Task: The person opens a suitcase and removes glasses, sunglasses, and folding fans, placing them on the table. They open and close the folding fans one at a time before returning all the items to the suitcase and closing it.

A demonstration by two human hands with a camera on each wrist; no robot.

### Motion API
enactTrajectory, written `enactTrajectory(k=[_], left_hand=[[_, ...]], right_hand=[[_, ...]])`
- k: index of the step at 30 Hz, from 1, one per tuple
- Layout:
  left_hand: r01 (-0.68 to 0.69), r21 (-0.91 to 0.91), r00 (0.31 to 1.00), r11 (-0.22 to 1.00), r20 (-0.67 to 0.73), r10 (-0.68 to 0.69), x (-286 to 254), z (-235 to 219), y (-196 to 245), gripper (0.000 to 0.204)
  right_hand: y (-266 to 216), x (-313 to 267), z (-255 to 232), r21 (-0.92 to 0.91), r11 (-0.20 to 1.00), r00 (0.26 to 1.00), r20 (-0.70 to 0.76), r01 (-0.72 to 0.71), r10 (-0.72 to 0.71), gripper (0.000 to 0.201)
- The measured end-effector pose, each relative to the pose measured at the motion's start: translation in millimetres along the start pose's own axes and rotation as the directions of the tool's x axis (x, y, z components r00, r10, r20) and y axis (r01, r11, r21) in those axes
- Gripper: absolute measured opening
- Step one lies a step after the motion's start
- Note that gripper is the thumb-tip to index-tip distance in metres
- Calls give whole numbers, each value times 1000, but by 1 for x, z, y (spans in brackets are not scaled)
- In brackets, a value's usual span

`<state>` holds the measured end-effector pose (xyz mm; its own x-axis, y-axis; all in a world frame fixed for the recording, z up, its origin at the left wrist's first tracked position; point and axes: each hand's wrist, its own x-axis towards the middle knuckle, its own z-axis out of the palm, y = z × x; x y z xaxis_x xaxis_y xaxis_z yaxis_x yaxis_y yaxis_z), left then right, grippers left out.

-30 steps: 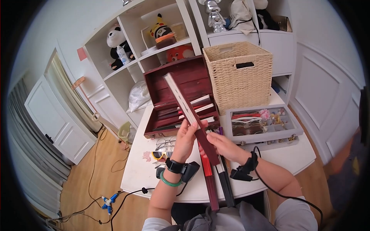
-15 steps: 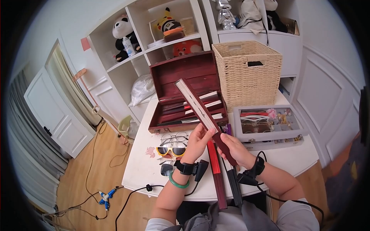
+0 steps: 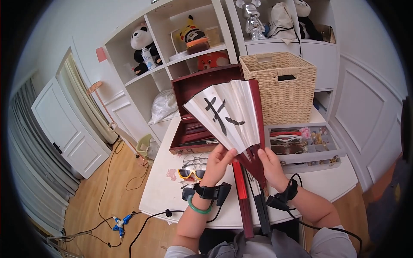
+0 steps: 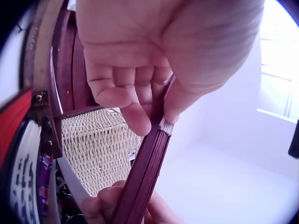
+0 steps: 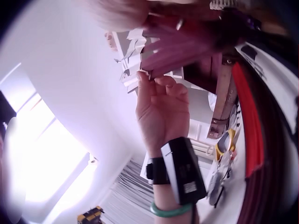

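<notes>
A long, folded red fan (image 3: 244, 206) pokes past the near edge of the smooth white table (image 3: 158, 194). Above it, the left hand (image 3: 216, 168) pinches and the right hand (image 3: 274, 169) grips a white paper fan (image 3: 242, 120) with dark red sticks. It was folded; now it's partly spread, black marks showing, so opening seems well begun. Far right stands a tan woven basket (image 3: 275, 96).

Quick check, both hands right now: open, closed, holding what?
Left hand: pinching the left edge of a partly spread folding fan.
Right hand: holding the same folding fan by its right side.
</notes>
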<state>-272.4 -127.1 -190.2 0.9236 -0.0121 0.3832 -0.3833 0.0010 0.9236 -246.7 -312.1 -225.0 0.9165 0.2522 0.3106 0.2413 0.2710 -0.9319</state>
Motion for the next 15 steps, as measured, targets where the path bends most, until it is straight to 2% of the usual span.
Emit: enactTrajectory(k=[1,3,5,7,11,13,15], left_hand=[[0,-1,1000,1000,2,0,0,-2,1,22],[24,-80,996,997,-85,-31,1,-6,4,20],[14,-98,995,995,-95,-23,2,-8,3,19],[60,-186,991,981,-109,-81,2,-8,6,20],[63,-252,992,966,-86,-87,3,-8,2,20],[38,-298,989,954,-124,-78,4,-9,2,19],[-12,-353,986,936,-157,-47,7,-17,-6,20]], right_hand=[[-3,1,-1,0,1000,1000,-2,0,0,20],[-5,2,-3,-80,996,978,208,39,-22,13],[-9,4,-4,-61,997,970,243,48,-31,11],[-21,3,-7,-109,986,947,285,-125,152,13],[-15,4,-12,-124,978,954,230,-168,193,15],[-10,5,-9,30,996,990,118,-84,80,15],[-18,9,-13,113,991,995,75,-73,65,17]])
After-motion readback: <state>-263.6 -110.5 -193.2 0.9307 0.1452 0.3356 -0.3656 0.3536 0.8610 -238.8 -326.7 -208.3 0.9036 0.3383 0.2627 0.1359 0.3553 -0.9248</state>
